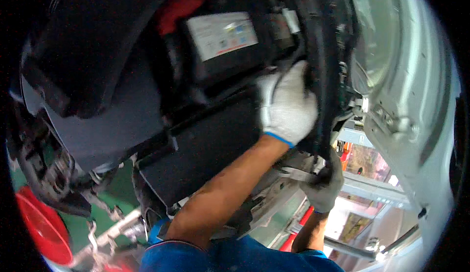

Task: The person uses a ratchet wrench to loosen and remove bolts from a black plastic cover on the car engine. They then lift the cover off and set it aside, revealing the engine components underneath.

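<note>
My left hand, in a white glove with a blue cuff, reaches into a car's engine bay beside a long black strip. Its fingers are bent, their tips hidden among black parts below the battery, which has a white label. My right hand, gloved and partly in shadow, is lower at the right, curled at the lower end of the strip by a light metal piece. What either hand holds is unclear. A flat black cover lies left of my left forearm.
A grey panel and black housing fill the left. A light-coloured car body panel runs down the right. A red round object is at the lower left, near the green floor. A bright structure shows at the lower right.
</note>
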`<move>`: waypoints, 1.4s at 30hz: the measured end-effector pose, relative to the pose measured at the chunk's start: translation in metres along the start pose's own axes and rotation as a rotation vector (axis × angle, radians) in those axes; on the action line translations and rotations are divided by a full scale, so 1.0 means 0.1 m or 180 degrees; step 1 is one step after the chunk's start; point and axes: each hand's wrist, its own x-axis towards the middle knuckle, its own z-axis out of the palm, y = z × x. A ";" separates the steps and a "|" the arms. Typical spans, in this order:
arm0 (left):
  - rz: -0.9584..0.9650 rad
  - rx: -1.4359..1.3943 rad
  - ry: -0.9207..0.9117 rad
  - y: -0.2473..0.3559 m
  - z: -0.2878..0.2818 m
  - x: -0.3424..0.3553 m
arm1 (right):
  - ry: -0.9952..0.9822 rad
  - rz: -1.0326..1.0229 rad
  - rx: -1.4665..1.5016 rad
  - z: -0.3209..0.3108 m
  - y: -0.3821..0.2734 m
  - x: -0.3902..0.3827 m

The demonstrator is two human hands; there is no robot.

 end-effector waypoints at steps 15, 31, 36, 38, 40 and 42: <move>-0.0886 0.0078 -0.1117 0.57 -0.49 -0.32 | 0.0274 -0.0067 0.0055 -0.04 0.13 -0.07; 0.0028 -0.0549 -0.1452 0.40 -0.26 -1.46 | 0.0007 0.0061 0.0646 -0.10 0.16 -0.04; -0.0446 -0.0411 -0.1721 0.43 -0.29 -1.50 | 0.0022 -0.0026 0.0153 -0.07 0.09 -0.07; -0.0450 -0.0363 -0.1853 0.41 -0.25 -1.51 | -0.0009 -0.0006 0.0231 -0.13 0.12 -0.11; -0.0153 -0.0186 -0.1819 0.27 -0.17 -1.55 | 0.0033 0.0027 0.0695 -0.21 0.24 -0.12; 0.0300 -0.0096 -0.1671 0.04 -0.06 -1.60 | 0.0102 0.0063 0.0923 -0.32 0.33 -0.12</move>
